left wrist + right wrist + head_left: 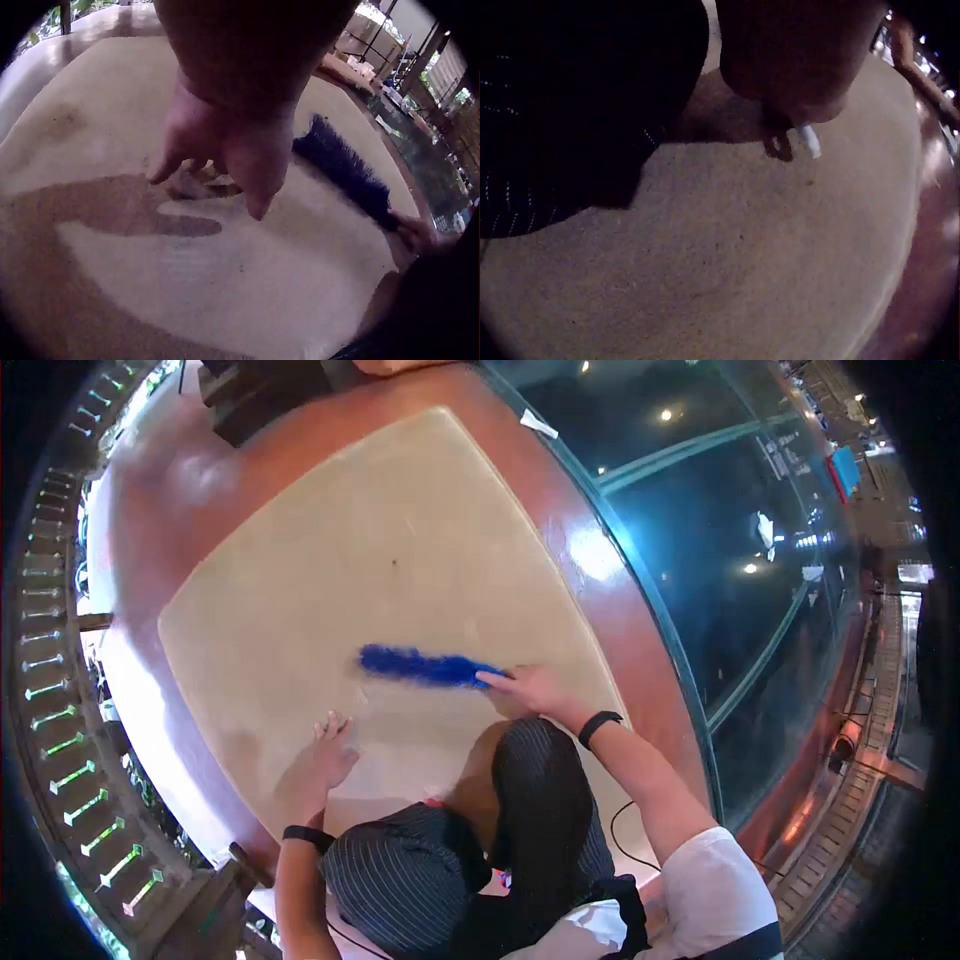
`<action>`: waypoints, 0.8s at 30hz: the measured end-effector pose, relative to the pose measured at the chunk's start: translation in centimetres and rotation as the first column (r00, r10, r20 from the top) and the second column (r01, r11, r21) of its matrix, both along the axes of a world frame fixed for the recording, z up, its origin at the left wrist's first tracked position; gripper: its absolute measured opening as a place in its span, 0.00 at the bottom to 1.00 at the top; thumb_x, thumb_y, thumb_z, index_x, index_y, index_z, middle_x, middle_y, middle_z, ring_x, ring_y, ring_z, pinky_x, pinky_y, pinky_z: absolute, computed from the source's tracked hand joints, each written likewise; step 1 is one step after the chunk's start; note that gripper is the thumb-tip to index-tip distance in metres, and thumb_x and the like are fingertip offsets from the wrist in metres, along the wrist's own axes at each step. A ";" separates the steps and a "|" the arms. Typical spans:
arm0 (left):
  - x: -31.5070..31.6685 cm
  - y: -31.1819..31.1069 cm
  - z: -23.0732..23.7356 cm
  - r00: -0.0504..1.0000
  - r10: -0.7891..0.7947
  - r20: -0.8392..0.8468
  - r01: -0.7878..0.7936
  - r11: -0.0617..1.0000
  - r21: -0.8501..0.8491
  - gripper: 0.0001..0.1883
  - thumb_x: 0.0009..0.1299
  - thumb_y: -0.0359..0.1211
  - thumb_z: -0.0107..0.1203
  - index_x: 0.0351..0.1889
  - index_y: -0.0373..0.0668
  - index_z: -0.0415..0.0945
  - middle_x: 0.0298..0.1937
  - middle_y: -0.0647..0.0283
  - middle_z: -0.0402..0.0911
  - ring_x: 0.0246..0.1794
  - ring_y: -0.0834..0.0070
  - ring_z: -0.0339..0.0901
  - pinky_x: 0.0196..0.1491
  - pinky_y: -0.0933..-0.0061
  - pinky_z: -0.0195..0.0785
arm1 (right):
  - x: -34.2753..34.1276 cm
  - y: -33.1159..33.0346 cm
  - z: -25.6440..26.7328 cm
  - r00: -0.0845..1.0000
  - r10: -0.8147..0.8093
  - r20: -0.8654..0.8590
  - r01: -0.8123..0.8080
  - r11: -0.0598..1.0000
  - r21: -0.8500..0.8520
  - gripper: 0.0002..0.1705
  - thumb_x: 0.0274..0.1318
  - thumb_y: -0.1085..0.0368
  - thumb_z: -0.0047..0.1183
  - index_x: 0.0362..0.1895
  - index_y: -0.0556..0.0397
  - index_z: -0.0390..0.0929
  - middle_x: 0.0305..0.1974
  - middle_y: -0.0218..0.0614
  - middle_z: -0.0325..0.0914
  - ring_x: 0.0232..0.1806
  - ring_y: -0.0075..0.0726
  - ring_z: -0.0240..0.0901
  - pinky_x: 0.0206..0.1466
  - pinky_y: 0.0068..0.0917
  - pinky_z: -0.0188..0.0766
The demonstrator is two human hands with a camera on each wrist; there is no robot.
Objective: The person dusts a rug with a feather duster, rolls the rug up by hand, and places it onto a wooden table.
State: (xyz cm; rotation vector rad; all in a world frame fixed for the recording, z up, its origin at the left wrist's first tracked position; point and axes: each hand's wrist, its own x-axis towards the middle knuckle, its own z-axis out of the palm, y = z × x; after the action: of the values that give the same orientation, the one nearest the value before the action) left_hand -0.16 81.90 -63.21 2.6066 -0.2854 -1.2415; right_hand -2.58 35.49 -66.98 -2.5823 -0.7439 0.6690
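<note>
My right hand (538, 690) grips the handle of a long brush (415, 664) with dense dark-blue bristles, which lies sideways low over a beige mat (330, 540). The left wrist view also shows the brush (341, 161), with its bristle head pointing away from the right hand. From under the right hand (795, 82) a small whitish tip (810, 140) sticks out in the right wrist view; the fingers are hidden there. Left of the brush, my left hand (332, 755) holds nothing, its fingers loosely extended downward close over the mat, above its own shadow.
Two knees in dark striped trousers (545, 780) take up the near part of the mat. Reddish-brown polished floor (640, 690) surrounds it. Along the right runs a dark glass surface (690, 520) with a teal frame. A row of balusters (50, 660) stands far left.
</note>
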 end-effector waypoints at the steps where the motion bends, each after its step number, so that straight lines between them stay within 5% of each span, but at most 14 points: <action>1: -0.2 0.5 -0.7 1.000 0.012 0.017 -0.012 0.999 -0.039 0.42 0.67 0.51 0.62 0.79 0.56 0.59 0.84 0.50 0.45 0.80 0.36 0.47 0.76 0.44 0.53 | 0.1 -0.9 -0.5 0.996 -0.068 0.063 0.068 0.998 0.001 0.43 0.63 0.67 0.47 0.79 0.16 0.54 0.42 0.43 0.80 0.44 0.53 0.81 0.47 0.47 0.78; 4: 4.1 -2.3 2.5 0.988 0.019 -0.151 -0.010 0.998 0.060 0.41 0.67 0.47 0.62 0.79 0.56 0.59 0.84 0.50 0.45 0.78 0.36 0.51 0.75 0.47 0.58 | 0.4 -3.9 -0.8 0.959 -0.243 0.142 0.244 0.970 0.012 0.42 0.63 0.66 0.49 0.79 0.16 0.54 0.39 0.43 0.79 0.40 0.52 0.81 0.43 0.48 0.78; 7: 6.2 -3.4 1.6 0.965 -0.078 0.252 0.101 0.992 -0.081 0.42 0.66 0.44 0.62 0.79 0.57 0.58 0.84 0.50 0.46 0.78 0.36 0.53 0.73 0.50 0.61 | 1.6 -6.5 1.9 0.912 -0.392 0.122 0.408 0.899 -0.158 0.41 0.64 0.65 0.48 0.78 0.17 0.55 0.36 0.43 0.78 0.36 0.53 0.81 0.38 0.46 0.78; 10: 8.1 -5.3 0.2 0.988 -0.112 0.103 0.114 0.993 -0.013 0.44 0.66 0.45 0.62 0.80 0.58 0.55 0.84 0.49 0.42 0.79 0.35 0.50 0.73 0.48 0.61 | 1.9 -10.0 0.9 0.772 -0.595 0.223 0.635 0.732 -0.245 0.39 0.66 0.65 0.48 0.78 0.18 0.57 0.37 0.45 0.79 0.35 0.54 0.81 0.35 0.45 0.78; 14: 8.9 -6.6 -0.7 0.978 -0.210 0.018 0.208 0.974 0.087 0.46 0.66 0.46 0.62 0.82 0.62 0.49 0.85 0.49 0.38 0.79 0.31 0.45 0.74 0.46 0.59 | 1.0 -11.1 -0.3 0.493 -0.803 0.334 0.832 0.547 0.087 0.37 0.68 0.64 0.48 0.77 0.20 0.59 0.37 0.47 0.80 0.35 0.56 0.81 0.35 0.46 0.78; 18: 9.0 -4.2 -3.0 0.971 -0.240 -0.011 0.241 0.970 0.041 0.47 0.67 0.46 0.62 0.82 0.64 0.46 0.85 0.50 0.36 0.79 0.28 0.43 0.73 0.45 0.59 | 1.7 -6.2 0.9 0.750 -0.650 0.121 0.616 0.754 0.229 0.35 0.67 0.65 0.47 0.75 0.17 0.63 0.40 0.45 0.80 0.36 0.54 0.80 0.40 0.48 0.77; 22: 9.9 -4.0 -4.0 0.945 -0.322 -0.063 0.327 0.942 0.082 0.47 0.68 0.46 0.61 0.82 0.65 0.45 0.85 0.50 0.37 0.78 0.28 0.44 0.73 0.46 0.61 | 2.0 -3.6 1.2 0.970 -0.202 0.138 0.192 0.978 0.085 0.38 0.65 0.67 0.49 0.74 0.11 0.63 0.42 0.46 0.79 0.41 0.56 0.81 0.44 0.46 0.77; 24: 9.8 -4.6 -3.5 0.953 -0.296 -0.065 0.302 0.946 0.121 0.47 0.68 0.45 0.61 0.82 0.66 0.45 0.85 0.50 0.36 0.78 0.27 0.45 0.73 0.46 0.61 | 2.3 -5.2 0.6 0.908 -0.414 0.071 0.408 0.909 0.087 0.38 0.64 0.68 0.49 0.74 0.12 0.63 0.41 0.46 0.79 0.40 0.54 0.81 0.43 0.45 0.77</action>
State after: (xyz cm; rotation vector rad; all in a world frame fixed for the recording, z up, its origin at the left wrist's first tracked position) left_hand 9.62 77.31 -66.73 2.7129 -0.6335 -1.4593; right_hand -0.30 30.27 -66.35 -2.5951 -0.2212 0.3900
